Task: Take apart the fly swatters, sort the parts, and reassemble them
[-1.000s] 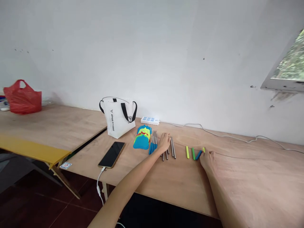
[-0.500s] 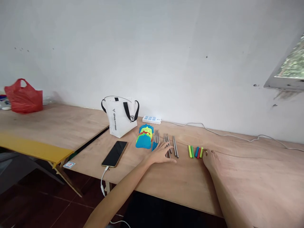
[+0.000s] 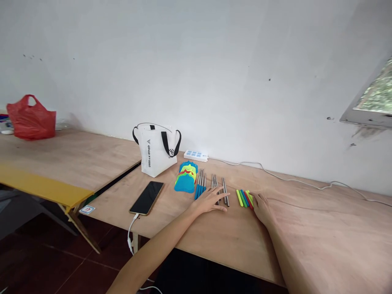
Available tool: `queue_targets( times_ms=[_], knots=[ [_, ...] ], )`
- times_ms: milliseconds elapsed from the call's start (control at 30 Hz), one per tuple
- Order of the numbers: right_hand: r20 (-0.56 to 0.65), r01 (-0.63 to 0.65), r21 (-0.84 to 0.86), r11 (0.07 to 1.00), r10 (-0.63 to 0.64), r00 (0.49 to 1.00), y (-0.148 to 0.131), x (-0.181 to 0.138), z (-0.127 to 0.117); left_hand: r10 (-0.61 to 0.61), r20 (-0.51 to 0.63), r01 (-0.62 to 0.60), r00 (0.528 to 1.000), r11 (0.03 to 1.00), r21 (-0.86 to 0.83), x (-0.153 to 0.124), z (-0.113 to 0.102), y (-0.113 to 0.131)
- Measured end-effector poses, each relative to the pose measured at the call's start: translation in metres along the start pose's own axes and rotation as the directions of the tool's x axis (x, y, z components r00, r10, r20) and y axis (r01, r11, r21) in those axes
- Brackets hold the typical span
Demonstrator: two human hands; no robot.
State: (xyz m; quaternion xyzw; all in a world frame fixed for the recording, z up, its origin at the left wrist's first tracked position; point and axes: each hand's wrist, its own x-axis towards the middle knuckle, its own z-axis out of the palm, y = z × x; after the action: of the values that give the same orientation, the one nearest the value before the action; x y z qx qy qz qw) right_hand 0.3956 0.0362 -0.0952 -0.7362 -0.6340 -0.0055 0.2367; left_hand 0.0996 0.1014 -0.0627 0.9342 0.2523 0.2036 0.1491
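Note:
My left hand (image 3: 210,200) lies flat and open on the plywood table (image 3: 306,228), its fingers resting on the near ends of several metal rods (image 3: 221,188). Left of them lie blue-handled rods (image 3: 199,185) and a blue, yellow and red pouch (image 3: 186,176). My right hand (image 3: 260,206) rests on the table with its fingers stretched against a tight bunch of short coloured sticks (image 3: 243,198), yellow, green, blue and red, pressing on their right side. Neither hand holds anything.
A dark phone (image 3: 146,197) on a white cable lies left of the rods. Behind it stand a white tote bag (image 3: 157,150) and a white power strip (image 3: 196,155) with a cord along the wall. A red plastic bag (image 3: 29,119) sits on the far left table.
The coloured sticks, spread apart a second ago, have been pushed together leftward by my right hand. My left hand drew back from over the rods to their near ends.

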Motion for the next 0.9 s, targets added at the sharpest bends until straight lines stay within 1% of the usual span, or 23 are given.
queue_targets(
  times_ms=[200, 367, 533, 633, 800, 900],
  knots=[
    [0.026, -0.006, -0.017, 1.0, 0.006, 1.0, -0.012, -0.003, 0.003, 0.065, -0.026, -0.066, 0.998, 0.997, -0.028, 0.002, 0.003, 0.002],
    [0.051, 0.037, -0.028, 0.999, -0.035, 0.998, -0.027, -0.006, 0.003, 0.075, -0.05, -0.074, 0.996, 0.997, 0.025, 0.002, 0.002, 0.002],
    [0.053, 0.089, -0.04, 0.995, -0.087, 0.995, -0.045, -0.005, 0.009, 0.044, -0.069, -0.043, 0.997, 0.999, 0.019, 0.002, 0.002, 0.004],
    [0.05, 0.116, -0.054, 0.992, -0.113, 0.992, -0.054, -0.005, 0.012, 0.047, -0.068, -0.046, 0.997, 0.999, 0.023, 0.001, 0.003, 0.004],
    [0.029, 0.108, -0.098, 0.989, -0.106, 0.994, -0.058, -0.006, 0.012, 0.066, -0.097, -0.065, 0.993, 0.998, 0.02, 0.0, 0.005, 0.004],
    [0.02, 0.103, -0.121, 0.987, -0.101, 0.995, -0.058, -0.008, 0.011, 0.07, -0.086, -0.068, 0.994, 0.997, 0.033, -0.001, 0.005, 0.005]
  ],
)
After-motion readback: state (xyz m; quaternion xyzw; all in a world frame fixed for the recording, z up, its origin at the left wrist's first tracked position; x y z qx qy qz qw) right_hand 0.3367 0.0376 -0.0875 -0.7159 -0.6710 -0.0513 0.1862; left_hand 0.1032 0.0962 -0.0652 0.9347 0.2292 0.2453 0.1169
